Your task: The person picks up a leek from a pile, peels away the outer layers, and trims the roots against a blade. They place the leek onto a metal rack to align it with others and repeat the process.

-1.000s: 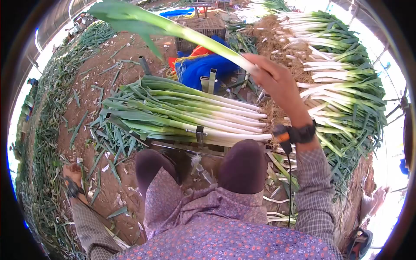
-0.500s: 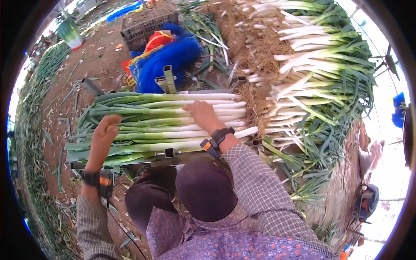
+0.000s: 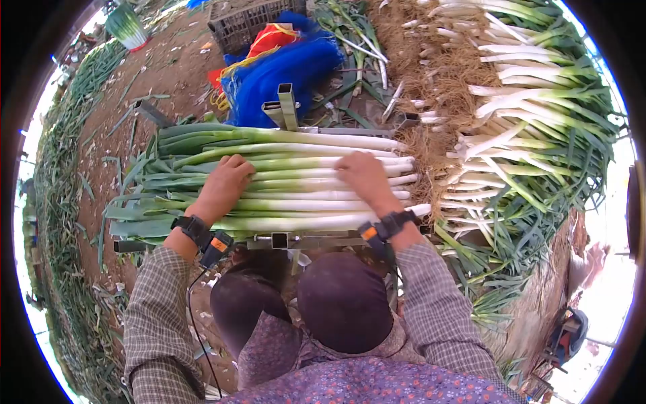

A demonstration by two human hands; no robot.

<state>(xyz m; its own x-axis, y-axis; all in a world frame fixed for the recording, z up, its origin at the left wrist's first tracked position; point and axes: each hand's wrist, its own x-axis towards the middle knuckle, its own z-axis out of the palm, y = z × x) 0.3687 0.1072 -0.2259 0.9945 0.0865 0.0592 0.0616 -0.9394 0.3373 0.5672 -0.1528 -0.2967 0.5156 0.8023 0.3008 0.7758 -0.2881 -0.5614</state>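
A row of leeks (image 3: 303, 195) lies side by side across a metal frame (image 3: 316, 240), with white stems to the right and green leaves to the left. My left hand (image 3: 225, 183) is on the green part of the row, its fingers curled together over a leek. Farther right, my right hand (image 3: 367, 178) rests on the white stems with its fingers bent down around a leek. The undersides of both hands are hidden. Each wrist wears a black strap with a small device.
A large heap of leeks with roots (image 3: 525, 121) lies to the right. Behind the frame are blue netting (image 3: 282, 81), red cloth (image 3: 272, 39) and a dark crate (image 3: 245, 23). Square metal posts (image 3: 287, 108) rise at the frame's far side. Leaf scraps (image 3: 60, 222) cover the ground at left.
My left hand has come down from above the leaves and moved right onto the leeks. My right hand stays on the white stems, slightly farther along them. The view has shifted a little.
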